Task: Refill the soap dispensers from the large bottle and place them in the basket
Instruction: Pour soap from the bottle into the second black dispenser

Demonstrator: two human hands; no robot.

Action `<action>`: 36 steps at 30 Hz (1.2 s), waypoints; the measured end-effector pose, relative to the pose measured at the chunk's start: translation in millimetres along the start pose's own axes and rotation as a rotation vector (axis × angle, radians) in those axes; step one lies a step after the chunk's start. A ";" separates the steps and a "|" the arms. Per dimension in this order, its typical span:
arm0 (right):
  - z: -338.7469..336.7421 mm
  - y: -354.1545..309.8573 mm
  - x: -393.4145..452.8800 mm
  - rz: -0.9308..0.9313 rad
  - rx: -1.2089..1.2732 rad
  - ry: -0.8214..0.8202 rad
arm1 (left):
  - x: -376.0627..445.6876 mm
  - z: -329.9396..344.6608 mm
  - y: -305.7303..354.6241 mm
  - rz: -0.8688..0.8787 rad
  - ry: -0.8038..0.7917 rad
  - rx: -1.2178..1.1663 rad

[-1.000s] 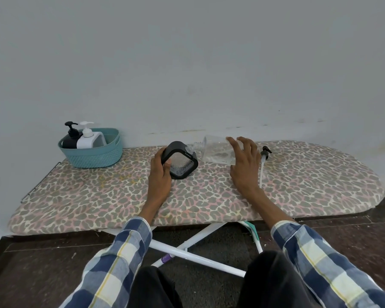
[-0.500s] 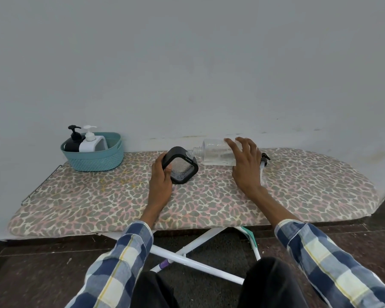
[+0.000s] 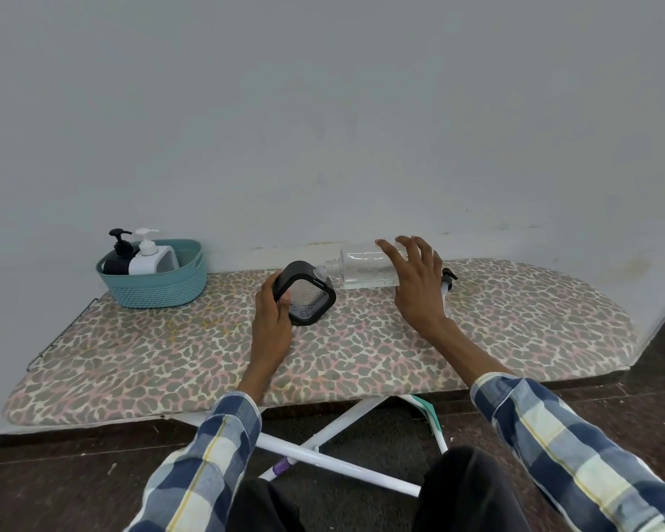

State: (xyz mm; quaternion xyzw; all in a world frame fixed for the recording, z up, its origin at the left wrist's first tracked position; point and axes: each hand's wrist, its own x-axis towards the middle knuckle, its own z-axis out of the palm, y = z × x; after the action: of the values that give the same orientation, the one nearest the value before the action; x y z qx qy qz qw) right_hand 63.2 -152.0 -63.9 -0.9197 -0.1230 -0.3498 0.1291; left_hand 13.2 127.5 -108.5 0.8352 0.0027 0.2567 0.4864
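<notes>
Loosely cupped right hand on bottle

Left hand gripping, right hand half-open.

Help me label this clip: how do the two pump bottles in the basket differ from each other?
The black pump bottle has a dark body and a black pump head; the white pump bottle has a pale body and a white pump head. The black one stands to the left, partly hidden behind the white one, which shows more of its body. Both stand upright in the teal basket with their pumps fitted.
</notes>
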 end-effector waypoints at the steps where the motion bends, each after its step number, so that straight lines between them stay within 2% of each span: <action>1: -0.6 -0.2 0.5 -0.001 -0.002 -0.002 | -0.1 -0.1 0.4 -0.002 0.000 0.002; 36: -16.2 -4.7 13.7 -0.067 -0.092 -0.019 | 1.1 0.7 -5.1 0.017 -0.002 -0.025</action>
State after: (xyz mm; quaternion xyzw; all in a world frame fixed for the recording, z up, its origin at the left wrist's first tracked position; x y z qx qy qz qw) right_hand 61.8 -150.9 -42.3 -0.9232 -0.1387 -0.3506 0.0740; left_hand 15.7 129.9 -112.5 0.8293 -0.0080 0.2602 0.4945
